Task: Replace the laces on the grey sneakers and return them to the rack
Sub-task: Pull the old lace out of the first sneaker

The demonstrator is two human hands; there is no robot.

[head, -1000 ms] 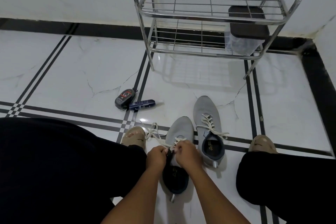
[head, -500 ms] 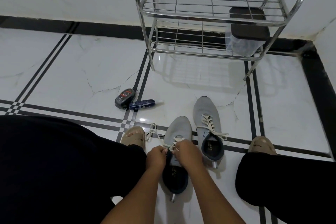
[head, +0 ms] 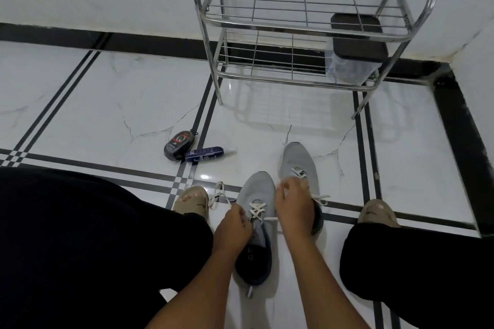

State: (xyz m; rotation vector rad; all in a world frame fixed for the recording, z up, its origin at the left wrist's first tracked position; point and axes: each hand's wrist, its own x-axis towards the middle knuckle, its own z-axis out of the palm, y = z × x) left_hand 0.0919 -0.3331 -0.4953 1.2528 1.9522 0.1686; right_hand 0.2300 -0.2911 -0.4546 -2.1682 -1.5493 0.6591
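Two grey sneakers lie on the white tiled floor between my knees. The near sneaker (head: 258, 189) has a cream lace (head: 256, 209) crossed through its eyelets. My left hand (head: 233, 227) pinches the lace at the shoe's left side, and a loose length of it (head: 218, 194) trails off to the left. My right hand (head: 294, 207) is raised to the right of the near sneaker, fingers curled, with the other lace end running into it. It partly covers the far sneaker (head: 298, 159), which is laced. The metal shoe rack (head: 291, 27) stands by the wall ahead.
A clear container with a dark lid (head: 357, 45) sits on the rack's lower shelf at the right. A black shoe-polish sponge (head: 179, 145) and a blue tube (head: 205, 154) lie on the floor to the left. My sandalled feet (head: 193, 200) (head: 377, 211) flank the sneakers.
My hands were close together over the near sneaker's eyelets. Now the right hand has pulled up and to the right with the lace end, and the crossed lacing shows.
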